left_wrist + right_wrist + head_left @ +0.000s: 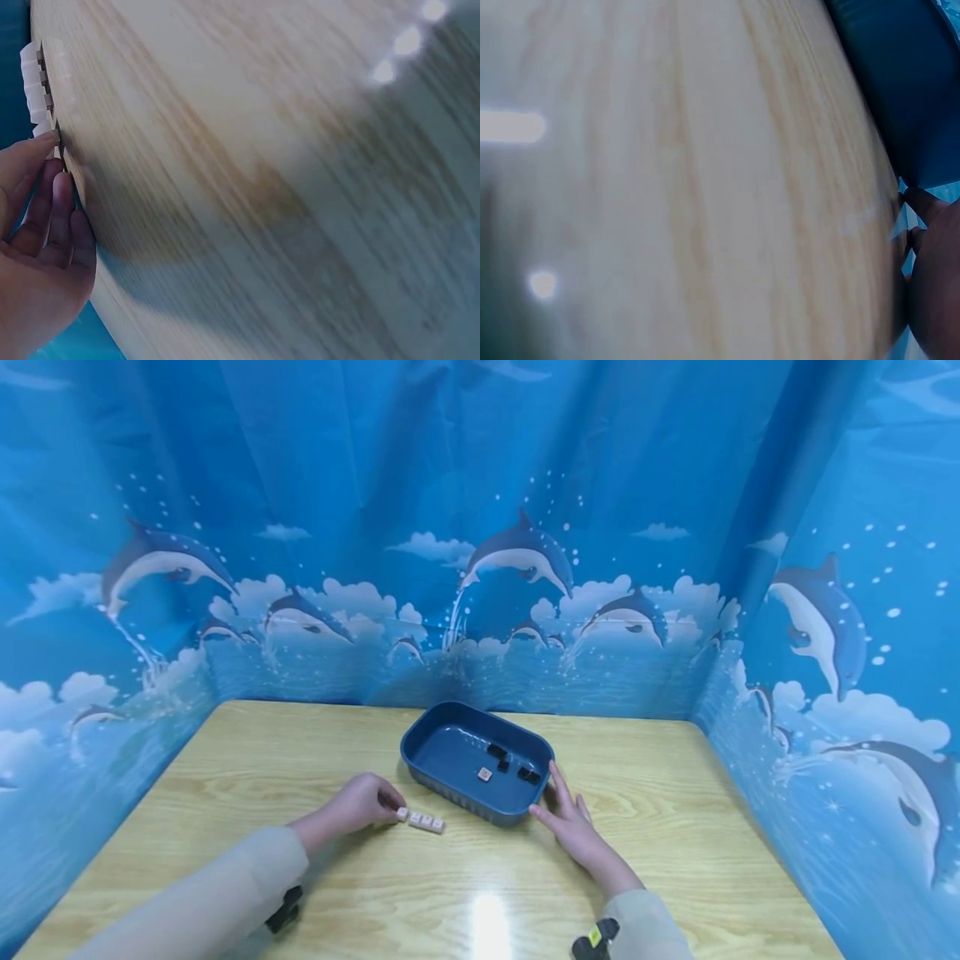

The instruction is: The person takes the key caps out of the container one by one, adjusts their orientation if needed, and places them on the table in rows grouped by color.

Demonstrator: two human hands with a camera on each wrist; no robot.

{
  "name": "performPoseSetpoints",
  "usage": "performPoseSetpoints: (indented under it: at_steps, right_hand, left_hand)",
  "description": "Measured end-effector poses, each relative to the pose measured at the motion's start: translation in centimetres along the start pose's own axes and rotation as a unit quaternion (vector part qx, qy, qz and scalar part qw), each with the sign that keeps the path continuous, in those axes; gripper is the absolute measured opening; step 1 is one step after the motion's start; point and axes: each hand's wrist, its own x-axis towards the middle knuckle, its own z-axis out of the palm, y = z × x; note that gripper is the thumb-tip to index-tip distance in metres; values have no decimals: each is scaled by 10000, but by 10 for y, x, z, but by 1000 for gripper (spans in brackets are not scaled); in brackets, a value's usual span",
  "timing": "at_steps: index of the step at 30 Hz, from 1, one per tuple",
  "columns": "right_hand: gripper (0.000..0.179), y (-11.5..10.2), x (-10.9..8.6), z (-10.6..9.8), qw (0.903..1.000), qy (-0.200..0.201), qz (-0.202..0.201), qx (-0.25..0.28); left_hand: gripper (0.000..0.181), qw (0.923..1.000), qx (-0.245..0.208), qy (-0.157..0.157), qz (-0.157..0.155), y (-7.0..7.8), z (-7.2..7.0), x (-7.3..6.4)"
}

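Observation:
My left hand [366,802] pinches a small white block [402,814] between thumb and fingertips, down at the table surface. Just right of it, three more white blocks [427,822] stand side by side in a short row, dark marks on their tops. The left wrist view shows the row [34,82] edge-on, its lower end by the fingertips. Behind the row sits a dark blue tray [438,777]. My right hand [573,831] has its fingers spread and fairly straight, fingertips against the tray's right end. Inside the tray lie one pale block [484,774] and several black pieces [528,774].
A wood-grain table [300,735] carries everything. Blue curtains with dolphin prints [517,560] enclose its back and sides. Dark wrist devices [596,939] are strapped at both sleeves. Light glares off the front of the tabletop.

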Motion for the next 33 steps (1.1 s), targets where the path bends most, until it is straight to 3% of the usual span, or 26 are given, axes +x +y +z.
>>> performPoseSetpoints:
  at_steps: [18, 26, 33]
  right_hand:
    - [86, 0, -1, 0, 9998, 3, 159, 94]
    - [85, 1, 1, 0, 9997, -4, 222, 115]
    - [86, 1, 1, 0, 9996, -10, 264, 125]
  left_hand:
    - [15, 9999, -36, -12, 102, 1, 3, -3]
    - [17, 9999, -42, -7, -157, 3, 4, -1]
    - [18, 9998, -73, -8, -192, 2, 4, -1]
